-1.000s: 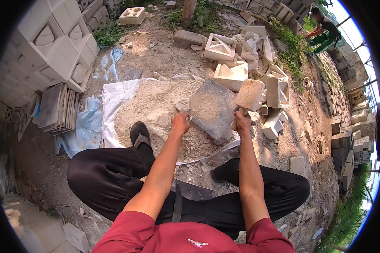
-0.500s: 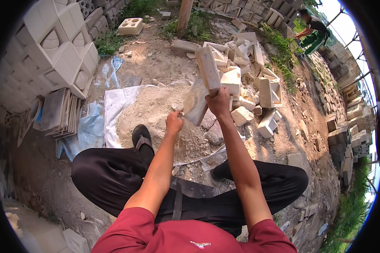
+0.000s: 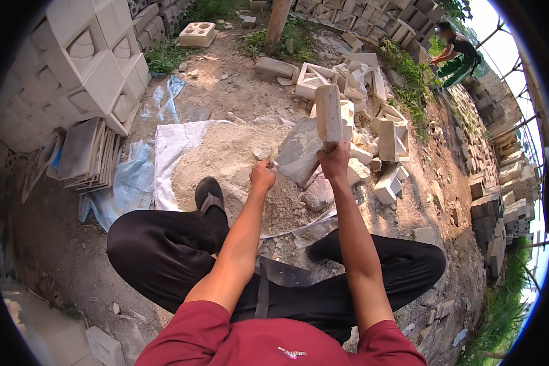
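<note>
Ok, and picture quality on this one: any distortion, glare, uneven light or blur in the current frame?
Head view: strong fisheye, black surround, the pale block stack warped toward the left rim; head view: sky glaring near white at upper right; head view: patchy sun and shade on the right-hand ground; head view: right hand and wooden mallet fairly clear, lower-left edge smeared.

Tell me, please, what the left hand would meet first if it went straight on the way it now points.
The left hand would probably meet the pale lump just ahead of it first; depth is unclear, and the two may already be touching.
</note>
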A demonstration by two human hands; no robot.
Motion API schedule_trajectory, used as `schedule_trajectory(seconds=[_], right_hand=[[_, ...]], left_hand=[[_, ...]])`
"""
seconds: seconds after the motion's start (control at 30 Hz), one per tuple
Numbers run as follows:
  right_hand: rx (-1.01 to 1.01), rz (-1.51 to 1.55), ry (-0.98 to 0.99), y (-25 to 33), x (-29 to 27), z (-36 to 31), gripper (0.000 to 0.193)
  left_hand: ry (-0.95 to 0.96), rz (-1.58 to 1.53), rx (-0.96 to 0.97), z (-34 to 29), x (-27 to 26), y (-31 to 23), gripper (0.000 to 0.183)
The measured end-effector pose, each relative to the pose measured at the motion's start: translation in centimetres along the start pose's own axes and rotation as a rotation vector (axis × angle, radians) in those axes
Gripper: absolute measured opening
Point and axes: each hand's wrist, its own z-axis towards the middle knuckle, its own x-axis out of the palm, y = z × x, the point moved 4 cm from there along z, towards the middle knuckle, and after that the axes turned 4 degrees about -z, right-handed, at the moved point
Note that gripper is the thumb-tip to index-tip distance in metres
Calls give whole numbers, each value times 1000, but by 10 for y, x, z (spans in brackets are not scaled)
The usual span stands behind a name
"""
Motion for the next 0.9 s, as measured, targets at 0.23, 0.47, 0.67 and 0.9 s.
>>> schedule_trajectory(seconds=[0.23, 0.47, 0.67, 0.9], right_hand=[[143, 53, 46, -80, 1, -36, 42], [311, 250, 181, -162, 32, -73, 46], [308, 309, 291, -171, 47, -82, 49], [280, 266, 336, -159, 61, -77, 46]], left_hand=[[-67, -36, 41, 6, -5, 14, 25], [-25, 56, 100, -4, 22, -3, 26], [61, 113, 129, -8, 41, -14, 27], [116, 228, 210, -13, 51, -5, 29]])
